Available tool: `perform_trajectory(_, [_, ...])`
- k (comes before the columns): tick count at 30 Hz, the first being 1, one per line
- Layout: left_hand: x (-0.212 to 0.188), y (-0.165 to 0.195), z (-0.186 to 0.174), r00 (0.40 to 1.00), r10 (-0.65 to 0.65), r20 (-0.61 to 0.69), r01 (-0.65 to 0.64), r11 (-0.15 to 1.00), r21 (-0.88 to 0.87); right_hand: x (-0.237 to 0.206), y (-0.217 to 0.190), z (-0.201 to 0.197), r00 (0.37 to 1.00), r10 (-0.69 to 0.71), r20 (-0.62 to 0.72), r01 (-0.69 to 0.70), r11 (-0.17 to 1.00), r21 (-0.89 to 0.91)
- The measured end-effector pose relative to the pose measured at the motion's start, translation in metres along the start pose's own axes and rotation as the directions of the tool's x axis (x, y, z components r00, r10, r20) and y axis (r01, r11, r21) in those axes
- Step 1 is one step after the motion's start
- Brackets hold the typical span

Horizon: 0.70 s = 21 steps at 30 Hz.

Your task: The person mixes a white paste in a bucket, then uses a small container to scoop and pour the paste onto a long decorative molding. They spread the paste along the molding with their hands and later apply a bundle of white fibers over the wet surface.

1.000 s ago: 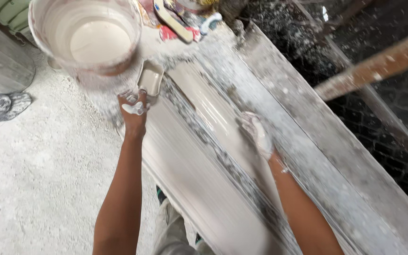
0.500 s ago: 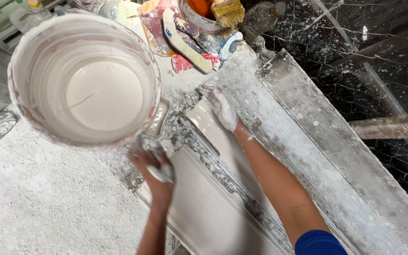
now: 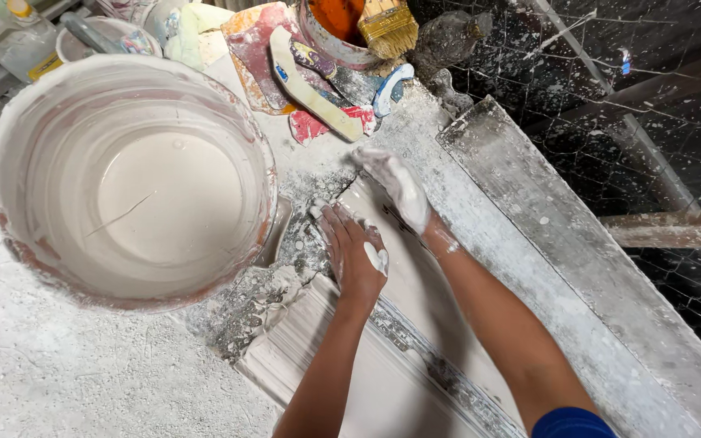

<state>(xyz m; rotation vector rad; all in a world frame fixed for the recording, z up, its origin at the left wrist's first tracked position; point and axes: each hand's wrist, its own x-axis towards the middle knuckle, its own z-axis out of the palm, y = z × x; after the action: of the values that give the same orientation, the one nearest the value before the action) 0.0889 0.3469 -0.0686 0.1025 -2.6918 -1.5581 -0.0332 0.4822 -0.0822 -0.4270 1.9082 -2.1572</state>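
Observation:
A long white plaster moulding (image 3: 399, 373) lies diagonally on a dusty workbench (image 3: 58, 373). My left hand (image 3: 354, 253), smeared with wet plaster, presses flat on the moulding's upper end, fingers spread. My right hand (image 3: 397, 185), coated white, lies flat on the far corner of the same end, just beyond the left hand. Neither hand holds a tool. A large plastic bucket (image 3: 10, 235) with pale liquid plaster in it stands close to the left of both hands.
A long grey board (image 3: 578, 251) runs along the moulding's right side. Behind the hands lie scrapers (image 3: 310, 89), a paintbrush (image 3: 388, 26) on an orange tub, a red rag and a bottle (image 3: 18, 40). Wire mesh and a wooden batten (image 3: 675, 229) are at the right.
The view has drawn closer to the moulding's end. My left hand moved up onto the moulding's end beside the right hand, which stayed at the far corner.

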Motion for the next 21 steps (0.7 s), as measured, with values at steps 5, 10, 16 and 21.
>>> perform_trajectory(5, [0.014,0.005,0.018,0.986,-0.131,-0.106,0.144,0.982,0.125,-0.015,-0.014,0.016,0.992,-0.033,0.122,0.107,0.735,-0.67])
perform_trajectory(10, [0.022,-0.002,0.025,0.931,-0.359,0.072,0.348,0.928,0.131,-0.009,0.002,0.016,0.915,0.022,0.403,0.299,0.632,-0.715])
perform_trajectory(16, [0.004,-0.022,0.055,0.981,-0.093,-0.168,0.107,0.991,0.076,-0.02,0.002,-0.001,0.871,0.155,0.466,0.347,0.476,-0.808])
perform_trajectory(21, [-0.044,-0.01,0.086,0.982,-0.175,-0.077,0.186,0.965,0.186,-0.086,-0.015,-0.015,0.876,0.083,0.475,0.338,0.596,-0.728])
